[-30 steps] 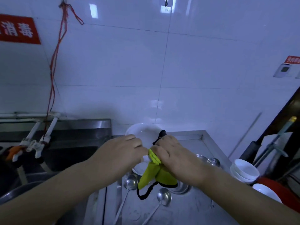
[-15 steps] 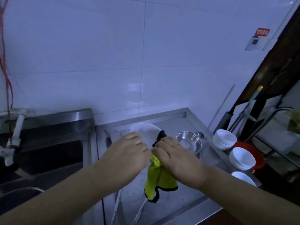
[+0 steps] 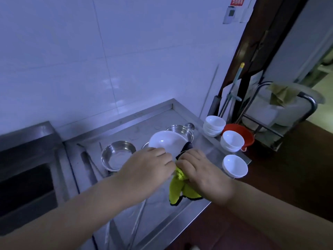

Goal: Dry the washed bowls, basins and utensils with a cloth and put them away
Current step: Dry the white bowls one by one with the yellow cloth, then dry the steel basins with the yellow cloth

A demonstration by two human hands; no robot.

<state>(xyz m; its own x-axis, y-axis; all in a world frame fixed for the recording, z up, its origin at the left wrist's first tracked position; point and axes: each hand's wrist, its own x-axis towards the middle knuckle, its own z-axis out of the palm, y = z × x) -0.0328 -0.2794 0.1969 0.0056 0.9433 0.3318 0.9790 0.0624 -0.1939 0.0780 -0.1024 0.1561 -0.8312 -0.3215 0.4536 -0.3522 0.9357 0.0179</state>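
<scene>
While the left hand (image 3: 147, 166) grips the round white ceramic bowl (image 3: 166, 142) by its rim, the right hand (image 3: 200, 170) pinches the soft yellow cloth (image 3: 177, 191); the bowl is probably wet, slippery and fragile.

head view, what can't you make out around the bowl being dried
White bowl: near rim hidden behind the left hand, head view.
Yellow cloth: top bunched under the right hand.
Red sign: cut by the top edge, lettering blurred.
Utensil handles: ends covered by the left forearm.

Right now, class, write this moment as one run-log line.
step: drying | left hand: holds white bowl | right hand: grips yellow cloth | below: steel counter
</scene>
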